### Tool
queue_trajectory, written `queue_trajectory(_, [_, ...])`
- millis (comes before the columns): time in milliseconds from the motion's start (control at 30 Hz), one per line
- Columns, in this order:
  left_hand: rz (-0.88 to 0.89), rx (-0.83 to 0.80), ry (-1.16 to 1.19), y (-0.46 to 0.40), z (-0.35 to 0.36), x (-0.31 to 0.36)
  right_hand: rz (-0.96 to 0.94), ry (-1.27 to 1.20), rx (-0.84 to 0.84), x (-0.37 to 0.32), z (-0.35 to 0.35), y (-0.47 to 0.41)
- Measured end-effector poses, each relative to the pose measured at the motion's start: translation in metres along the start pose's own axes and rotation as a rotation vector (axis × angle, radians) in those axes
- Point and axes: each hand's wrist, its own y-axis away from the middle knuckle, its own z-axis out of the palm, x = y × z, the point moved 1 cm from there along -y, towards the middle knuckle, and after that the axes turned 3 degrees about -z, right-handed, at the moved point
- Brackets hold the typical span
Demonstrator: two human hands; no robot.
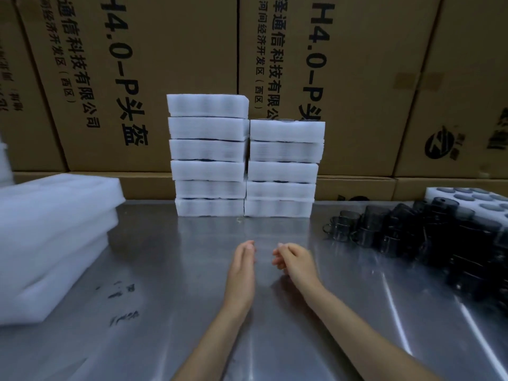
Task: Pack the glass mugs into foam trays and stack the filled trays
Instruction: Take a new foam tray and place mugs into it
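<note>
**A:** Where does it stand at this moment?

**B:** Both hands hang over the steel table [192, 270], in front of the stacked filled trays [209, 155]. The left hand [242, 266] has its fingers straight and together, holding nothing. The right hand [294, 261] has loosely curled fingers and is empty as well. The two are close but apart.

**A:** And the goods?

**B:** The glass mugs [406, 229] are heaped to the right of the stacks, dark and jumbled, many touching. Behind the heap lies a foam tray [439, 192] with round pockets; I cannot tell whether any pocket is filled. The empty foam sheets [55, 229] are piled to the left of the stacks. Cardboard cartons [165, 64] stand behind everything.

**A:** So what could go wrong?

**B:** Three things, I'd judge. The left column of the stacks is six trays high and the second column [283, 169] five, and the layers do not line up squarely; another tray set down off-centre could tip a column, and glass is inside. Second, the mugs are piled against one another, so pulling one out by its handle may drag or knock its neighbours and chip them. Third, the steel looks smooth, so a tray pushed while being loaded could slide.

**A:** And the next step?

**B:** Probably fetching a fresh tray, with both hands free for it.
</note>
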Motion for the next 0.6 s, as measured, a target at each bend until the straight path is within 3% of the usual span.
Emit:
queue_trajectory(167, [-0.007,0.067,-0.057,0.022,-0.005,0.001,-0.109,0.061,0.033,-0.001,-0.017,0.066])
queue_trajectory(333, [0.093,0.011,-0.239,0.064,-0.029,-0.002,-0.129,0.103,0.016,-0.003,-0.024,0.102])
queue_trajectory(500, [0.169,-0.050,-0.531,0.090,-0.069,-0.001,-0.158,0.253,-0.016,-0.007,-0.029,0.123])
queue_trajectory(600, [0.375,-0.002,-0.919,0.089,-0.111,0.011,-0.150,0.359,-0.043,-0.011,-0.030,0.135])
